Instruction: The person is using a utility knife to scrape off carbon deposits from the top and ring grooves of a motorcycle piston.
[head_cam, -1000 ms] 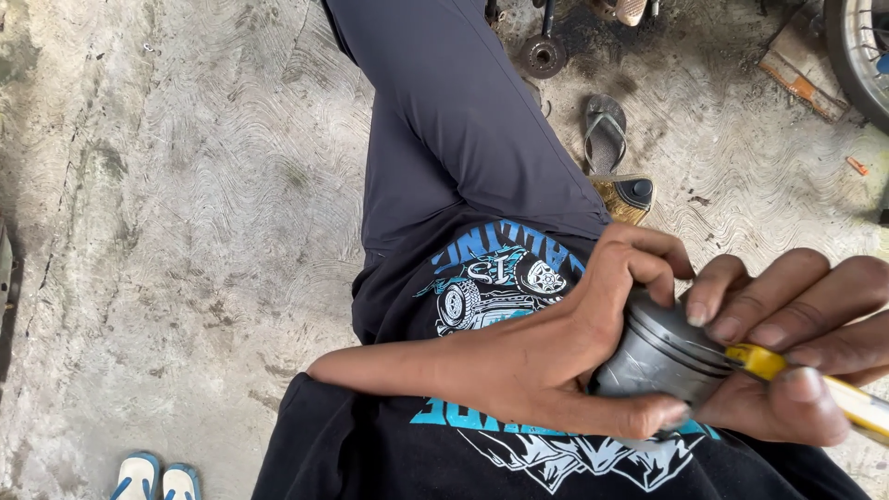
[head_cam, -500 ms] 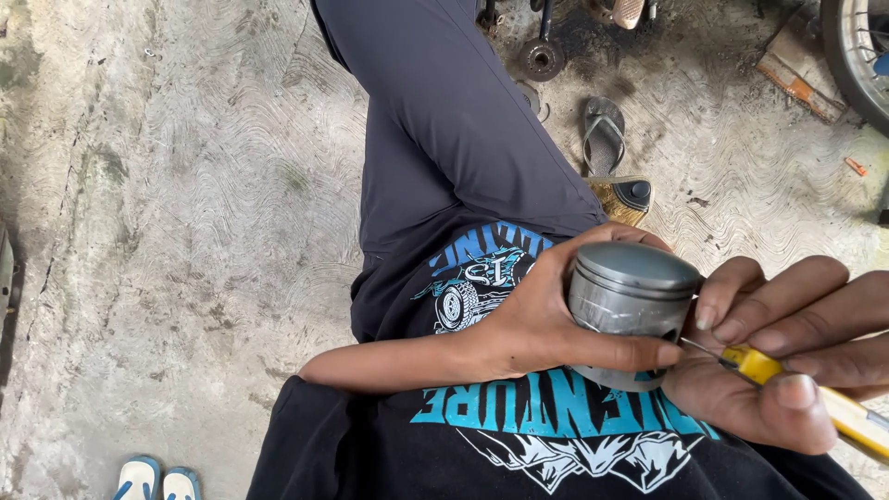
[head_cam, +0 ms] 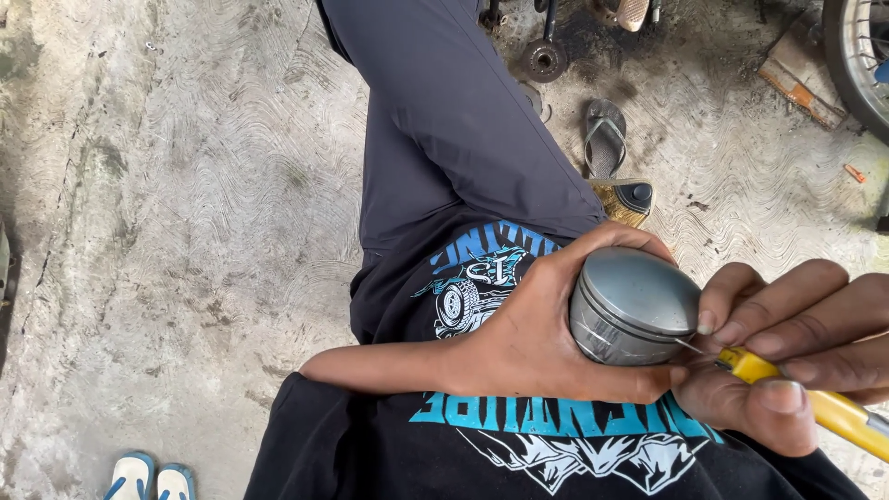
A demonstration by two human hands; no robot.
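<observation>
Head view: left hand (head_cam: 519, 347) clamped round grey piston (head_cam: 634, 306), steadying its ring grooves for yellow-handled pick (head_cam: 796, 389) pinched in right hand (head_cam: 787, 361).

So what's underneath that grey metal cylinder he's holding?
The left hand wraps the piston from below, with the black printed shirt behind. Its underside is hidden by fingers. The right hand puts a yellow-handled pick against its grooved side.
</observation>
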